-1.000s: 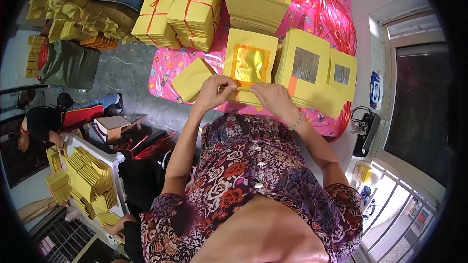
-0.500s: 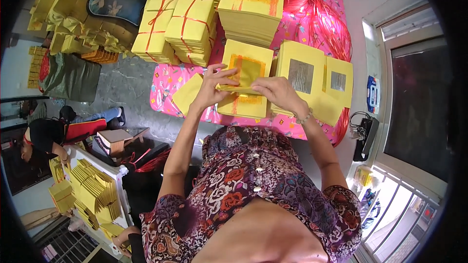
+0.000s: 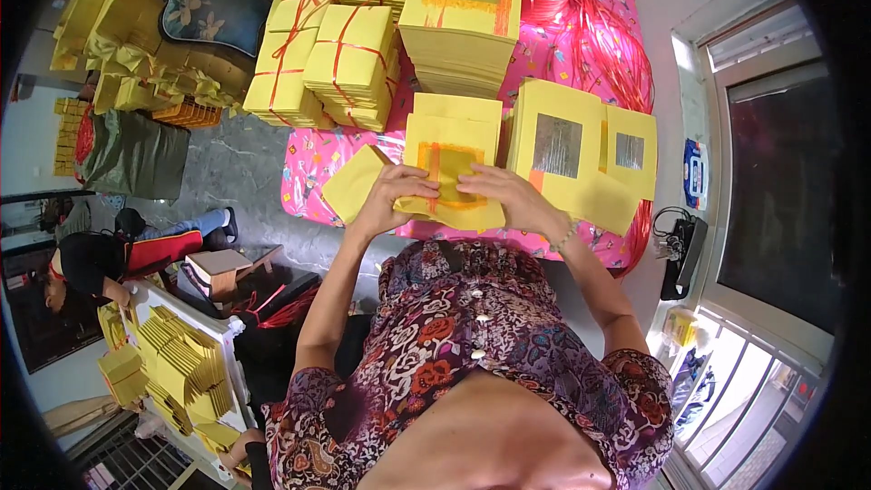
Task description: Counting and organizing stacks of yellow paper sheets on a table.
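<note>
A yellow paper sheet (image 3: 458, 133) with an orange-bordered gold square lies over a pile of similar sheets, its near edge curling up towards me. My left hand (image 3: 392, 201) grips the sheet's left side, fingers bent over onto the gold square. From the other side my right hand (image 3: 513, 200) holds the right edge, its fingertips reaching the square. Both thumbs are mostly hidden. Farther sheets of the pile (image 3: 456, 105) show behind. Beside my right hand stands a yellow stack with a silver square (image 3: 557, 145); left of my left hand lies a plain yellow sheet (image 3: 352, 183).
Red-tied yellow bundles (image 3: 349, 54) and a tall paper stack (image 3: 458, 45) stand at the back of the pink-covered table (image 3: 299, 159). Red ribbon strands (image 3: 608, 54) hang at the right. Another person (image 3: 91, 259) is by a white table (image 3: 218, 327) with yellow packets at the left.
The folded edge I was pinching over the pile has come down nearer to me, and the sheet's gold square now shows. Both hands have moved slightly nearer, with fingers more spread.
</note>
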A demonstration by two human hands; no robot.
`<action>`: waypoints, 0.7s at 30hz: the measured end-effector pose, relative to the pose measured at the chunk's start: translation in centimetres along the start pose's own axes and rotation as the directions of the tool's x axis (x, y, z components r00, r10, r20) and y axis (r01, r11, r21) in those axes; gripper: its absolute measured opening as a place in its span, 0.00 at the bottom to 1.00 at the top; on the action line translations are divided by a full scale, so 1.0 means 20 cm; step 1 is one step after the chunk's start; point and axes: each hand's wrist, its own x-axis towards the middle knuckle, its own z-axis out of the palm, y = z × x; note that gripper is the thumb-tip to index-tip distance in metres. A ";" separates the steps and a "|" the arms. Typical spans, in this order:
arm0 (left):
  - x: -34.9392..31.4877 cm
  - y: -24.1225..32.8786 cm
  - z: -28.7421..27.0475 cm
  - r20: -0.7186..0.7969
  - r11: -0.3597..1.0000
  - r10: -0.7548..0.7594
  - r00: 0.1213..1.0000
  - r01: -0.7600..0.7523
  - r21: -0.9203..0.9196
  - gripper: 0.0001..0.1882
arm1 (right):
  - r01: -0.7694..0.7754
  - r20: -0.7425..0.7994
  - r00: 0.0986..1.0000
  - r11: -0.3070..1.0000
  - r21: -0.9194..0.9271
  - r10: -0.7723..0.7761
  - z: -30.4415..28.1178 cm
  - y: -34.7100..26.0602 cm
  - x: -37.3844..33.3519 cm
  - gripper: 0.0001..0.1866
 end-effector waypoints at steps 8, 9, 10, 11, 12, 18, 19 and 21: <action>-0.02 -0.09 0.09 0.005 0.883 -0.408 0.913 0.396 -0.253 0.11 | -0.280 -0.057 0.957 0.958 0.068 0.284 0.09 0.04 0.02 0.19; -0.01 -0.09 0.10 0.003 0.883 -0.409 0.913 0.396 -0.253 0.11 | -0.416 -0.068 0.903 0.903 0.108 0.424 0.09 0.03 0.04 0.18; 0.01 -0.09 0.10 -0.031 0.887 -0.401 0.916 0.379 -0.265 0.12 | -0.415 -0.067 0.904 0.904 0.108 0.423 0.10 0.01 0.06 0.18; 0.02 -0.09 0.10 -0.064 0.891 -0.392 0.918 0.361 -0.277 0.14 | -0.492 -0.066 0.860 0.857 0.153 0.505 0.11 0.00 0.07 0.19; 0.04 -0.10 0.10 -0.064 0.891 -0.391 0.918 0.360 -0.277 0.14 | -0.565 -0.062 0.809 0.801 0.198 0.585 0.11 -0.01 0.07 0.21; 0.10 -0.11 0.09 -0.043 0.840 -0.437 0.898 0.390 -0.377 0.15 | -0.485 -0.373 0.764 0.850 0.206 0.526 0.13 -0.05 0.08 0.23; 0.10 -0.11 0.09 -0.069 0.793 -0.455 0.888 0.369 -0.485 0.15 | -0.484 -0.374 0.764 0.851 0.206 0.525 0.13 -0.08 0.09 0.23; 0.11 -0.09 0.09 -0.091 0.737 -0.475 0.875 0.339 -0.585 0.15 | -0.363 -0.675 0.619 0.908 0.207 0.402 0.15 -0.14 0.08 0.29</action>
